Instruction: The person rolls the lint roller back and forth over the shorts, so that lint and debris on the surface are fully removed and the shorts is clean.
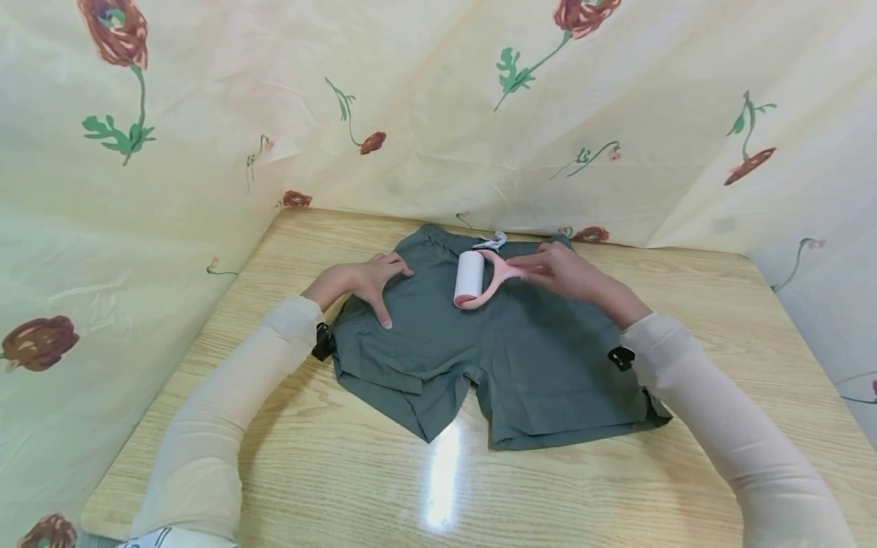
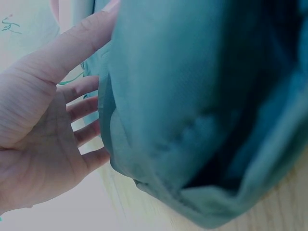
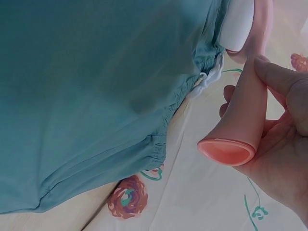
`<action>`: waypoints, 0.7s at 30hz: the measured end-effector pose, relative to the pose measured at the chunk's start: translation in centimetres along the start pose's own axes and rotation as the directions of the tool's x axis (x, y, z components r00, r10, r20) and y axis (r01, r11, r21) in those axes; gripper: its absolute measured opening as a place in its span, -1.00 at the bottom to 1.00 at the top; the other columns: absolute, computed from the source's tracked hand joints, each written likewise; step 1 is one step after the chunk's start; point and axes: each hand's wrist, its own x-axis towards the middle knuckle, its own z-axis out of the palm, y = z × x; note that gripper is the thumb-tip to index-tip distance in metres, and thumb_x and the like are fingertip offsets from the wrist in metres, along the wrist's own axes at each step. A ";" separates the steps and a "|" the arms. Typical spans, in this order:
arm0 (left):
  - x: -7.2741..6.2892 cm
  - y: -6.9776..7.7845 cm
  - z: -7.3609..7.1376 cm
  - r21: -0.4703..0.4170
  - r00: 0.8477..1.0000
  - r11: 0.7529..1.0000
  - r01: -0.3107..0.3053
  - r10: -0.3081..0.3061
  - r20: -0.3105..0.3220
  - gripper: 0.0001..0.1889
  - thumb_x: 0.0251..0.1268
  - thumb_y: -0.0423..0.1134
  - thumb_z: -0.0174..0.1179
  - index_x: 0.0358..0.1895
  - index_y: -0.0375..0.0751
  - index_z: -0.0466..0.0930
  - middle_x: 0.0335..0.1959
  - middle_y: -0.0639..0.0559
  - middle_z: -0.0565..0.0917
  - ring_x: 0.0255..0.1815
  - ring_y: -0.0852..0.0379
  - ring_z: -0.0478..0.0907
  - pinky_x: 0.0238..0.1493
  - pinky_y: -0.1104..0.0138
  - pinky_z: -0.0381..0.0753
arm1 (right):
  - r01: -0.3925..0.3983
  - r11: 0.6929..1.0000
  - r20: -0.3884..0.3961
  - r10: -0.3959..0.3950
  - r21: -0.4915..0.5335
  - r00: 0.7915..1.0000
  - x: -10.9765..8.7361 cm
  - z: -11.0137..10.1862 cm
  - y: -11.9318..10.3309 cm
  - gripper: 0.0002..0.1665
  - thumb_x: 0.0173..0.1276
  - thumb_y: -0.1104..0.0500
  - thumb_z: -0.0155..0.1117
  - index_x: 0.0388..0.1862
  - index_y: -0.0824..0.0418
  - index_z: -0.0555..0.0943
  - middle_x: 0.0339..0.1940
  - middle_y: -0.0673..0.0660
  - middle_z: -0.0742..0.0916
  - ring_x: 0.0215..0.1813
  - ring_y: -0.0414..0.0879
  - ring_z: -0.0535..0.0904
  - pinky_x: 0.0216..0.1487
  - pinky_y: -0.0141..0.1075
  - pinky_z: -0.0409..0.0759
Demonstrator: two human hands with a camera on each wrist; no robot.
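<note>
A pair of grey-green shorts [image 1: 438, 335] lies spread on a wooden table, its waistband at the far side with a white drawstring [image 1: 492, 242]. My right hand [image 1: 565, 270] grips the pink handle of a lint roller [image 1: 470, 275], whose white roll is over the upper middle of the shorts. In the right wrist view, thumb and fingers close around the handle [image 3: 238, 113]. With thumb and fingers spread apart, my left hand [image 1: 370, 280] rests on the left side of the shorts. The left wrist view shows its thumb [image 2: 79, 43] against the cloth; the fingertips are hidden behind it.
The wooden table [image 1: 329, 487] extends around the shorts. A floral-patterned sheet [image 1: 411, 99] hangs along the back and left of the table. One leg hem [image 1: 380, 377] is partly folded at the left. A bright reflection lies on the front of the tabletop.
</note>
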 end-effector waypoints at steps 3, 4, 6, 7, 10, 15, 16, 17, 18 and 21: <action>0.0 -0.1 0.0 -0.003 1.000 1.000 -0.002 0.002 0.000 0.11 -0.04 -0.03 0.64 0.57 -0.20 0.15 0.52 -0.21 0.09 0.55 -0.23 -0.02 0.57 -0.10 0.13 | 0.007 1.000 -0.004 -0.007 0.005 1.000 0.0 0.0 0.1 -0.53 0.44 0.31 0.31 0.32 0.26 0.61 -0.66 0.09 0.53 -0.42 -0.05 0.20 -0.30 -0.23 0.20; 0.0 -0.1 0.0 -0.004 1.000 1.000 -0.002 0.002 0.000 0.11 -0.04 -0.03 0.64 0.57 -0.20 0.15 0.51 -0.21 0.09 0.55 -0.23 -0.02 0.57 -0.10 0.13 | 0.007 1.000 -0.005 -0.007 0.005 1.000 -0.1 0.0 0.2 -0.53 0.44 0.30 0.31 0.32 0.26 0.61 -0.66 0.08 0.53 -0.43 -0.05 0.20 -0.29 -0.23 0.20; 0.1 -0.2 0.0 -0.005 1.000 1.000 -0.003 0.003 0.000 0.11 -0.04 -0.03 0.64 0.57 -0.20 0.15 0.51 -0.20 0.09 0.55 -0.23 -0.01 0.57 -0.10 0.13 | 0.006 1.000 -0.006 -0.006 0.004 1.000 -0.1 0.0 0.3 -0.53 0.45 0.30 0.31 0.32 0.26 0.61 -0.65 0.08 0.54 -0.43 -0.05 0.22 -0.29 -0.23 0.23; 0.0 -0.2 0.0 -0.004 1.000 1.000 -0.004 0.004 0.000 0.11 -0.04 -0.03 0.64 0.56 -0.20 0.15 0.51 -0.20 0.09 0.55 -0.22 -0.01 0.57 -0.10 0.13 | 0.001 1.000 -0.004 -0.001 0.006 1.000 -0.1 0.0 0.3 -0.53 0.45 0.29 0.32 0.32 0.26 0.61 -0.64 0.08 0.55 -0.42 -0.05 0.23 -0.28 -0.23 0.24; 0.0 -0.2 0.0 -0.007 1.000 1.000 -0.005 0.005 0.002 0.11 -0.04 -0.03 0.64 0.56 -0.20 0.15 0.51 -0.20 0.09 0.56 -0.23 -0.02 0.57 -0.10 0.13 | -0.010 1.000 0.001 0.010 0.006 1.000 -0.3 0.0 0.4 -0.53 0.47 0.25 0.31 0.33 0.24 0.61 -0.59 0.08 0.58 -0.39 -0.06 0.26 -0.28 -0.23 0.26; 0.1 -0.3 0.0 -0.008 1.000 1.000 -0.005 0.005 0.004 0.12 -0.05 -0.01 0.64 0.57 -0.18 0.15 0.52 -0.19 0.08 0.57 -0.22 -0.03 0.57 -0.10 0.13 | -0.021 1.000 0.006 0.021 0.012 1.000 -0.5 0.0 0.7 -0.54 0.50 0.21 0.29 0.35 0.22 0.60 -0.56 0.07 0.58 -0.37 -0.06 0.27 -0.27 -0.23 0.28; 0.1 -0.3 0.0 -0.008 1.000 1.000 -0.005 0.005 0.004 0.12 -0.05 -0.01 0.65 0.57 -0.18 0.15 0.52 -0.18 0.08 0.57 -0.21 -0.03 0.58 -0.09 0.13 | -0.020 1.000 0.006 0.020 0.013 1.000 -0.5 0.0 0.8 -0.54 0.50 0.21 0.28 0.35 0.23 0.60 -0.55 0.08 0.58 -0.37 -0.06 0.27 -0.28 -0.23 0.28; 0.1 -0.3 0.0 -0.009 1.000 1.000 -0.005 0.005 0.003 0.12 -0.05 -0.01 0.65 0.57 -0.18 0.15 0.52 -0.18 0.08 0.57 -0.21 -0.03 0.58 -0.10 0.13 | -0.026 1.000 0.006 0.026 0.014 1.000 -0.5 0.1 0.9 -0.54 0.50 0.21 0.28 0.35 0.22 0.60 -0.55 0.08 0.59 -0.37 -0.06 0.27 -0.28 -0.23 0.29; 0.1 -0.4 0.1 -0.011 1.000 1.000 -0.005 0.005 0.003 0.12 -0.05 -0.01 0.65 0.57 -0.18 0.15 0.52 -0.18 0.08 0.56 -0.21 -0.03 0.57 -0.10 0.13 | -0.031 0.999 0.007 0.031 0.013 0.999 -0.5 0.1 0.9 -0.53 0.50 0.21 0.28 0.35 0.22 0.60 -0.54 0.10 0.59 -0.36 -0.05 0.28 -0.29 -0.24 0.29; 0.2 -0.4 0.1 -0.013 1.000 1.000 -0.009 0.009 0.001 0.12 -0.05 -0.01 0.65 0.56 -0.19 0.15 0.52 -0.19 0.08 0.56 -0.21 -0.03 0.57 -0.10 0.13 | -0.048 0.999 0.017 0.048 0.015 0.999 -0.5 0.0 1.1 -0.52 0.49 0.22 0.29 0.37 0.20 0.59 -0.50 0.16 0.63 -0.33 -0.04 0.30 -0.30 -0.23 0.32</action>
